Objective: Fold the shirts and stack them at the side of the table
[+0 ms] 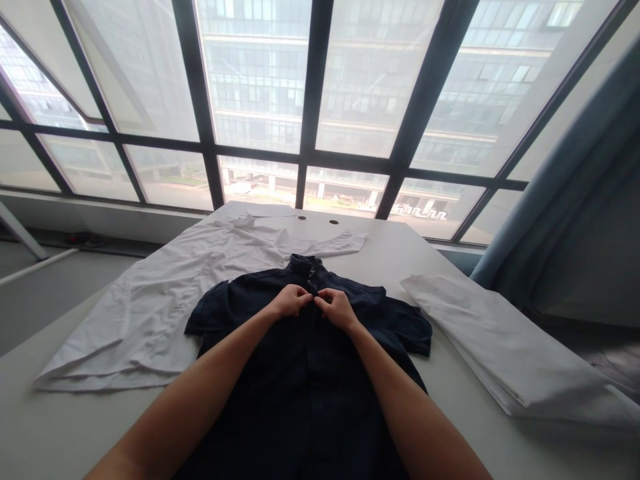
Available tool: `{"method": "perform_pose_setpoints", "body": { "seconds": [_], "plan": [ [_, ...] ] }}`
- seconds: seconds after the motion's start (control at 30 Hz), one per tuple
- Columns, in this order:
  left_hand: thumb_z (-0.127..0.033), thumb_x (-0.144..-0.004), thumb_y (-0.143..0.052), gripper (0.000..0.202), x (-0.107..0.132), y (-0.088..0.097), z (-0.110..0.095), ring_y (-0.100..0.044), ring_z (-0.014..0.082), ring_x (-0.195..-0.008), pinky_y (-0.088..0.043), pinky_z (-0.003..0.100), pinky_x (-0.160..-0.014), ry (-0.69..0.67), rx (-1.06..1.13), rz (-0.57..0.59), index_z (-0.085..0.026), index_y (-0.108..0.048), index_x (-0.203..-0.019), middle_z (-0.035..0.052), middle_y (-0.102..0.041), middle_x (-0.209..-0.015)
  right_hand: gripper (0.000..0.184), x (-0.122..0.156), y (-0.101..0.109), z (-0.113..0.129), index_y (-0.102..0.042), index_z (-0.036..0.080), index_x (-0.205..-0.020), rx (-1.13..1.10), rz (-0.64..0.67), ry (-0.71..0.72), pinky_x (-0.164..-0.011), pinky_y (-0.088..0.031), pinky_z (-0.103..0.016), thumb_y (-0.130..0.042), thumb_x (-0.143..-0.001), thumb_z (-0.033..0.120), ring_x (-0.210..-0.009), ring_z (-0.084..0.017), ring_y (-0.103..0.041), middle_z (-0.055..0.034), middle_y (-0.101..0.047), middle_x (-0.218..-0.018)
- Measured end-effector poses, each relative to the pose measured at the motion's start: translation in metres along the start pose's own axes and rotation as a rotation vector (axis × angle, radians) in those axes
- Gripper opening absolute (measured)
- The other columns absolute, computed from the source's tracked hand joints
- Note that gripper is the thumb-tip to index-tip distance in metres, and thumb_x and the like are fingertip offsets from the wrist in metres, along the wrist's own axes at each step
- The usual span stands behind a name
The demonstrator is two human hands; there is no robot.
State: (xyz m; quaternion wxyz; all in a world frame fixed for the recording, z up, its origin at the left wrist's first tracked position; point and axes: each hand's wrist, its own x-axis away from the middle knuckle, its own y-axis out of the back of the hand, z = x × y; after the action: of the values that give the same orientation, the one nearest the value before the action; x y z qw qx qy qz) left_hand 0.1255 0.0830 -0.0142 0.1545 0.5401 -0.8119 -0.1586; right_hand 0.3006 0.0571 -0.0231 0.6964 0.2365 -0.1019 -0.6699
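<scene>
A dark navy short-sleeved shirt (pixel 307 373) lies face up on the white table, its collar pointing toward the windows. My left hand (pixel 293 300) pinches the front placket just below the collar. Right beside it, my right hand (pixel 336 308) grips the other side of the placket, thumb and finger closed. The fingertips of both hands almost meet at the shirt's centre line. Any button between them is too small and too covered to make out. Both sleeves spread out flat to the sides.
A rumpled white shirt (pixel 165 293) lies on the left of the white table (pixel 385 257), partly against the navy shirt. Folded white cloth (pixel 505 340) rests on the right. Behind stand large framed windows (pixel 260 87); a blue-grey curtain (pixel 565 200) hangs at right.
</scene>
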Motion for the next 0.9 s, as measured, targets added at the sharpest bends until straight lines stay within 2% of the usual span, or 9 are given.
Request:
{"method": "perform_pose_setpoints", "body": {
  "seconds": [0.2, 0.37, 0.47, 0.6, 0.77, 0.9],
  "plan": [
    [-0.039, -0.083, -0.064, 0.028, 0.006, -0.004, -0.003, -0.044, 0.0055, -0.038, -0.031, 0.018, -0.038, 0.0, 0.079, -0.066, -0.012, -0.065, -0.076, -0.0055, -0.051, -0.055, 0.023, 0.001, -0.002, -0.005, -0.073, 0.015, -0.089, 0.026, -0.002, 0.031, -0.052, -0.051, -0.025, -0.066, -0.079, 0.034, -0.053, -0.014, -0.062, -0.0061, -0.074, -0.082],
    [-0.031, -0.085, -0.061, 0.021, 0.011, -0.006, -0.007, -0.046, 0.0071, -0.04, -0.034, 0.019, -0.041, -0.004, 0.037, -0.103, -0.012, -0.066, -0.076, -0.0051, -0.052, -0.056, 0.025, 0.003, -0.003, -0.004, -0.074, 0.016, -0.091, 0.045, -0.02, 0.03, -0.057, -0.053, -0.026, -0.067, -0.078, 0.036, -0.065, -0.018, -0.067, -0.0074, -0.075, -0.087],
    [-0.028, -0.086, -0.06, 0.02, 0.013, -0.006, -0.009, -0.046, 0.0078, -0.04, -0.034, 0.02, -0.041, 0.001, 0.025, -0.108, -0.012, -0.065, -0.074, -0.0053, -0.051, -0.053, 0.026, 0.003, -0.003, -0.002, -0.074, 0.016, -0.093, 0.029, 0.013, 0.032, -0.054, -0.051, -0.026, -0.067, -0.078, 0.036, -0.059, -0.016, -0.065, -0.0071, -0.075, -0.086],
    [-0.031, -0.085, -0.061, 0.024, 0.014, -0.006, -0.011, -0.047, 0.0073, -0.038, -0.032, 0.019, -0.04, -0.003, 0.033, -0.098, -0.013, -0.063, -0.071, -0.0061, -0.049, -0.05, 0.023, 0.002, -0.002, 0.001, -0.071, 0.014, -0.088, -0.045, 0.052, -0.01, -0.048, -0.047, -0.024, -0.056, -0.083, 0.031, -0.046, -0.012, -0.059, -0.0051, -0.073, -0.079],
    [-0.037, -0.091, -0.054, 0.034, 0.013, -0.007, -0.011, -0.046, 0.0077, -0.037, -0.03, 0.019, -0.039, -0.006, 0.035, -0.094, -0.013, -0.06, -0.067, -0.006, -0.046, -0.045, 0.017, 0.005, -0.005, 0.007, -0.07, 0.016, -0.083, 0.107, -0.041, 0.015, -0.056, -0.049, -0.025, -0.063, -0.078, 0.031, -0.056, -0.014, -0.063, -0.0044, -0.072, -0.079],
    [-0.039, -0.087, -0.061, 0.031, 0.012, -0.008, -0.008, -0.046, 0.007, -0.038, -0.031, 0.018, -0.04, -0.024, 0.032, -0.084, -0.011, -0.067, -0.076, -0.0053, -0.05, -0.049, 0.017, 0.008, -0.009, 0.01, -0.07, 0.019, -0.081, 0.234, -0.108, 0.05, -0.067, -0.051, -0.028, -0.063, -0.079, 0.034, -0.07, -0.018, -0.066, -0.0046, -0.073, -0.08]
  ]
}}
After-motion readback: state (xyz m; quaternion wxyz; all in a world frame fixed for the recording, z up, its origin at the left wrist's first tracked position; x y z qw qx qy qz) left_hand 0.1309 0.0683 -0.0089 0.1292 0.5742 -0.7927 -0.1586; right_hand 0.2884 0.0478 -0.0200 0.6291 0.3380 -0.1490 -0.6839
